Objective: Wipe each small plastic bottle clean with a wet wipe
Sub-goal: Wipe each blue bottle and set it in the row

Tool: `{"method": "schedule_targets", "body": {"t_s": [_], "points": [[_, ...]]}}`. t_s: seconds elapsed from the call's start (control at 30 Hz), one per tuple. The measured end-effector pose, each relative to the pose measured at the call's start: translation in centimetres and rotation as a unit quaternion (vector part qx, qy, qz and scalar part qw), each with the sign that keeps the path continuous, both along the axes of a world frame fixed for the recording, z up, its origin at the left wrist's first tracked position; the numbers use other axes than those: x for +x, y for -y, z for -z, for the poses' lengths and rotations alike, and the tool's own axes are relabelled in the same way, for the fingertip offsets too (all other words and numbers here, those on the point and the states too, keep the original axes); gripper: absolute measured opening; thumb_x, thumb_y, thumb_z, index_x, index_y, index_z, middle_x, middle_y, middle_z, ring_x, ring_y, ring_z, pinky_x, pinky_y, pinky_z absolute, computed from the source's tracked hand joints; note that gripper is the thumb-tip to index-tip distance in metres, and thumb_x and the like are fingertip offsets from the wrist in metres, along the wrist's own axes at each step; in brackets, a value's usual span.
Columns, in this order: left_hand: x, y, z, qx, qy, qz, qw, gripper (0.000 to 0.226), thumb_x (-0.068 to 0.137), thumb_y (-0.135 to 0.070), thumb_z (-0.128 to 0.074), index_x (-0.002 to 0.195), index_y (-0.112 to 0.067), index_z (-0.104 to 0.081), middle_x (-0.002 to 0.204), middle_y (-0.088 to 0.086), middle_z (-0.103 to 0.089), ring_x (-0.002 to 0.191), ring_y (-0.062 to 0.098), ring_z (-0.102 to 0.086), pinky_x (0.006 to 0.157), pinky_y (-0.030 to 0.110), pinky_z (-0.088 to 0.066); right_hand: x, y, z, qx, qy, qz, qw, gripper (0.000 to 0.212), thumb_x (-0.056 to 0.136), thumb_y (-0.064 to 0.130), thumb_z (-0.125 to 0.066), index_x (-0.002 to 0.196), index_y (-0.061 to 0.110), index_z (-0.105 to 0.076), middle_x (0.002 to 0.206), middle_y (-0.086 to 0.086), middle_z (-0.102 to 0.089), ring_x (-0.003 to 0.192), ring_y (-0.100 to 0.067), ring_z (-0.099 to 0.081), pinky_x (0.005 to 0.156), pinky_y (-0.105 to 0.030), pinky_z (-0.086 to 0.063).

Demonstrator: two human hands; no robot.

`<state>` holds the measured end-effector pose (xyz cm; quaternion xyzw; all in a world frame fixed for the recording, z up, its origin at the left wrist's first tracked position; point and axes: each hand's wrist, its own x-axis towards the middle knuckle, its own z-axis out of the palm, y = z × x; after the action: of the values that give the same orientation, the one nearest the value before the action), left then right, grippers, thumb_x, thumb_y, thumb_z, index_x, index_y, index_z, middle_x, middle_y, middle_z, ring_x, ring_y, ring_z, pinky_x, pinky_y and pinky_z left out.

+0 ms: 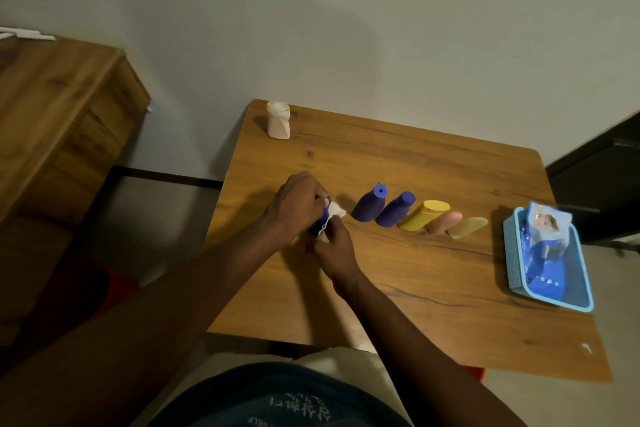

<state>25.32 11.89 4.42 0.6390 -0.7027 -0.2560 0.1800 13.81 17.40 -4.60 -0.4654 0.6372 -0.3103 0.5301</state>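
My left hand (298,204) grips a small blue bottle (325,213) above the wooden table (398,288); most of the bottle is hidden by my fingers. My right hand (334,246) presses a white wet wipe (334,215) against it. To the right stands a row of small bottles: two purple ones (369,204) (394,210), a yellow one (422,216), a pink one (443,222) and an olive one (467,227). A white bottle (278,120) stands alone at the far left corner.
A light blue basket (512,253) at the table's right edge holds a blue wet wipe pack (547,243). A wooden cabinet (52,121) stands to the left. A dark piece of furniture (595,184) is at the right, past the table.
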Motion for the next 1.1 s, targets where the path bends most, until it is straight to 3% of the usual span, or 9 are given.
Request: {"method": "schedule_targets", "body": {"t_s": [0.17, 0.3, 0.37, 0.53, 0.7, 0.77, 0.87, 0.97, 1.1], "points": [[0.3, -0.2, 0.3, -0.007, 0.01, 0.013, 1.0, 0.014, 0.092, -0.015, -0.069, 0.101, -0.01, -0.079, 0.108, 0.005, -0.068, 0.093, 0.013, -0.063, 0.084, 0.031, -0.057, -0.1, 2.0, 0.4, -0.004, -0.008, -0.021, 1.0, 0.04, 0.067, 0.008, -0.061, 0.106, 0.018, -0.057, 0.096, -0.014, -0.069, 0.082, -0.025, -0.062, 0.072, -0.053, -0.055], [0.3, -0.8, 0.4, -0.004, 0.013, 0.0, 1.0, 0.032, 0.086, -0.029, -0.079, 0.112, -0.013, -0.075, 0.109, 0.002, -0.066, 0.095, 0.01, -0.06, 0.082, 0.024, -0.052, -0.6, 2.6, -0.5, 0.044, -0.045, -0.089, 0.994, 0.048, 0.066, 0.014, -0.065, 0.114, 0.017, -0.056, 0.1, -0.003, -0.067, 0.087, -0.019, -0.062, 0.071, -0.033, -0.049], [0.2, -1.0, 0.3, -0.006, 0.011, -0.01, 1.0, 0.034, 0.085, -0.029, -0.079, 0.113, -0.013, -0.074, 0.11, 0.002, -0.066, 0.097, 0.01, -0.06, 0.083, 0.023, -0.051, -0.9, 2.7, -0.9, 0.054, -0.063, -0.11, 0.991, 0.054, 0.064, 0.021, -0.064, 0.116, 0.017, -0.056, 0.098, 0.001, -0.064, 0.085, -0.016, -0.06, 0.071, -0.031, -0.048], [0.3, -0.9, 0.2, -0.006, -0.009, -0.015, 1.0, 0.023, 0.087, -0.022, -0.078, 0.107, -0.011, -0.077, 0.109, 0.003, -0.068, 0.094, 0.012, -0.062, 0.086, 0.03, -0.056, -1.3, 1.6, -0.5, 0.016, -0.035, -0.102, 0.994, 0.048, 0.076, 0.001, -0.066, 0.122, 0.011, -0.058, 0.104, -0.002, -0.064, 0.095, -0.021, -0.06, 0.083, -0.042, -0.055], [0.6, -0.5, 0.1, 0.011, -0.028, -0.015, 0.999, 0.026, 0.084, -0.018, -0.08, 0.108, -0.01, -0.077, 0.106, 0.002, -0.069, 0.094, 0.014, -0.065, 0.081, 0.026, -0.054, -1.2, 0.9, -0.9, -0.069, 0.017, -0.05, 0.996, 0.055, 0.074, -0.013, -0.061, 0.124, 0.011, -0.06, 0.105, 0.006, -0.067, 0.09, -0.002, -0.061, 0.077, -0.025, -0.052], [1.0, -0.2, -0.2, 0.02, -0.039, -0.004, 0.999, 0.029, 0.082, -0.013, -0.081, 0.11, -0.01, -0.076, 0.109, 0.003, -0.07, 0.099, 0.016, -0.066, 0.087, 0.029, -0.056, -1.0, 0.9, -1.1, -0.094, 0.017, -0.034, 0.995, 0.059, 0.074, -0.013, -0.062, 0.127, 0.012, -0.06, 0.111, 0.008, -0.068, 0.098, -0.001, -0.063, 0.083, -0.029, -0.055], [1.8, 0.3, -0.6, 0.049, -0.039, 0.03, 0.998, 0.033, 0.082, -0.01, -0.08, 0.115, -0.011, -0.075, 0.117, 0.001, -0.071, 0.105, 0.013, -0.065, 0.089, 0.023, -0.052, -1.1, 0.4, -0.7, -0.124, -0.014, -0.013, 0.992, 0.043, 0.078, -0.006, -0.065, 0.116, 0.014, -0.065, 0.108, 0.01, -0.07, 0.104, -0.003, -0.064, 0.091, -0.038, -0.057], [2.4, 0.8, -1.0, 0.06, -0.025, 0.063, 0.996, 0.033, 0.083, -0.007, -0.077, 0.115, -0.014, -0.075, 0.122, 0.0, -0.071, 0.112, 0.013, -0.064, 0.091, 0.021, -0.047, -1.0, 0.2, -0.2, -0.132, -0.046, 0.015, 0.99, 0.019, 0.083, 0.002, -0.062, 0.097, 0.015, -0.068, 0.092, 0.003, -0.071, 0.09, -0.016, -0.067, 0.082, -0.048, -0.056], [2.5, 0.9, -1.4, 0.058, -0.016, 0.077, 0.995, 0.034, 0.083, -0.003, -0.074, 0.116, -0.013, -0.075, 0.125, 0.001, -0.071, 0.116, 0.014, -0.063, 0.097, 0.025, -0.048, -0.7, 0.7, -0.6, -0.111, -0.029, 0.064, 0.991, 0.019, 0.084, 0.001, -0.056, 0.087, 0.016, -0.068, 0.085, 0.001, -0.071, 0.083, -0.02, -0.067, 0.078, -0.048, -0.057]]}}
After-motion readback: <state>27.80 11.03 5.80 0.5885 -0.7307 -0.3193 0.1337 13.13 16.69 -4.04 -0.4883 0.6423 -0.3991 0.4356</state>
